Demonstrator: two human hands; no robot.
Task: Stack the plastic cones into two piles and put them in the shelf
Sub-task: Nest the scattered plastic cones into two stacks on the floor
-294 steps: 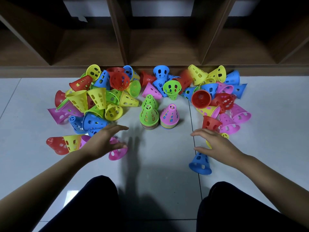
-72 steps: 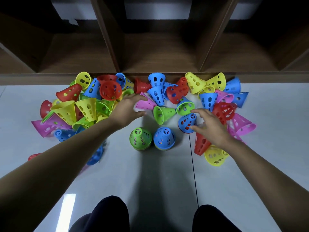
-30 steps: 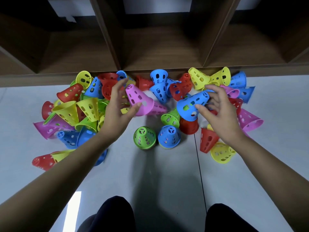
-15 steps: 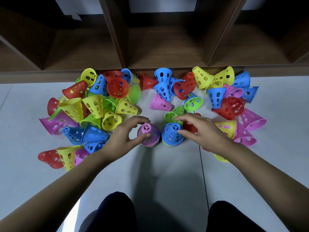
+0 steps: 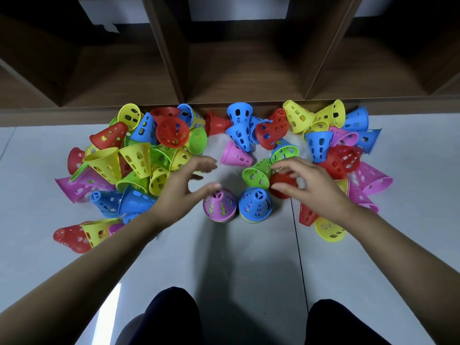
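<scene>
- Left grip [image 5: 179, 192] open, fingers spread, thumb just beside pink-topped pile [image 5: 219, 204] on the floor [image 5: 224, 257].
- Right grip [image 5: 313, 188] pinches red cone [image 5: 282, 184], next to blue-topped pile [image 5: 255, 204].
- Loose cones [image 5: 135, 158] heaped on the floor in front of shelf [image 5: 244, 70].
</scene>
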